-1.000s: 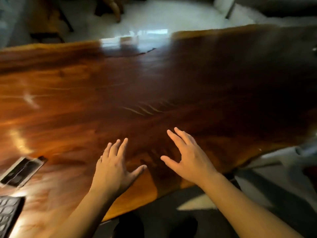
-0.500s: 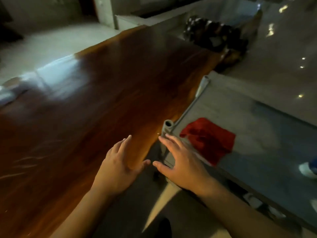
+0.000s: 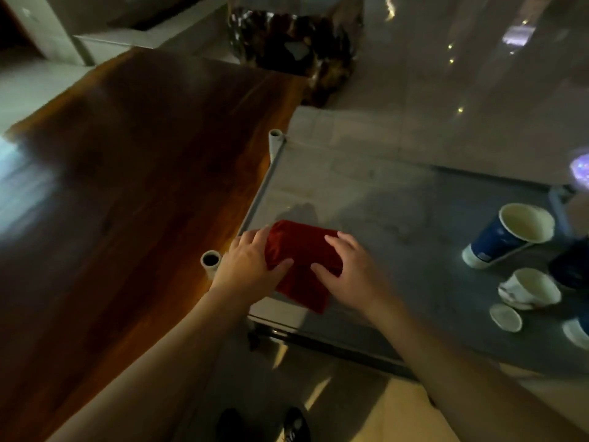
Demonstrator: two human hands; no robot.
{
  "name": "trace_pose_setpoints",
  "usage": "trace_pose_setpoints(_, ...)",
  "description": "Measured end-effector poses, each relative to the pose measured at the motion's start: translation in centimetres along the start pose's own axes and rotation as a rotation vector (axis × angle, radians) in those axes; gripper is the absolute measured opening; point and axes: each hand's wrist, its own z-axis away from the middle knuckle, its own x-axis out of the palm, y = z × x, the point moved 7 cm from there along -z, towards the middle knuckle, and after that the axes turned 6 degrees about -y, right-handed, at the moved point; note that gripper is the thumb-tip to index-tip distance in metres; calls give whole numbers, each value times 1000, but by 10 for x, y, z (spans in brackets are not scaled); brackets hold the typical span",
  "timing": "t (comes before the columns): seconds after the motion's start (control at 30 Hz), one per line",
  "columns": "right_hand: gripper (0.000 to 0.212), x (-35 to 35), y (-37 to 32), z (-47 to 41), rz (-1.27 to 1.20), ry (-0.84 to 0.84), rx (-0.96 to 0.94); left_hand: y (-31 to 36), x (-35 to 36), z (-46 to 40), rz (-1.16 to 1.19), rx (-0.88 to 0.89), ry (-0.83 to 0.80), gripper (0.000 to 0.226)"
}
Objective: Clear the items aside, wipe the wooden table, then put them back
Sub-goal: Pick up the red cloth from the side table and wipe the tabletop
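Observation:
A red cloth [image 3: 301, 250] lies near the left edge of a grey shelf top [image 3: 398, 218] beside the wooden table [image 3: 127, 186]. My left hand [image 3: 248, 266] grips the cloth's left end, thumb under the fold. My right hand [image 3: 347, 272] rests on its right end, fingers curled over it. The cloth is bunched up between the two hands. The dark glossy wooden table fills the left of the view with nothing on it here.
On the shelf top at the right stand a tilted blue paper cup [image 3: 506, 234], a white cup [image 3: 529, 288], a small white lid [image 3: 505, 317] and a dark object [image 3: 570, 266]. Two grey tube posts [image 3: 210, 261] mark the shelf's left edge. A dark patterned object [image 3: 296, 39] sits beyond the table's end.
The view swung right from the bare table to the grey shelf. Both hands moved from hovering open over the table onto the red cloth and closed on it.

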Motion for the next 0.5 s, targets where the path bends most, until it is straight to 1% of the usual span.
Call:
trace_pose_setpoints(0.23,68,2,47,-33,-138,47,265,6,22,-74,-102,-22,-84,80)
trace_pose_setpoints(0.3,64,8,57,-39,-210,57,339,6,27,-87,-140,-37,-121,71)
trace_pose_setpoints(0.43,57,26,73,-48,-382,85,466,5,38,-103,-169,-27,-195,45)
trace_pose_setpoints(0.5,55,34,79,-50,-424,105,512,4,41,-106,-131,-69,-198,42)
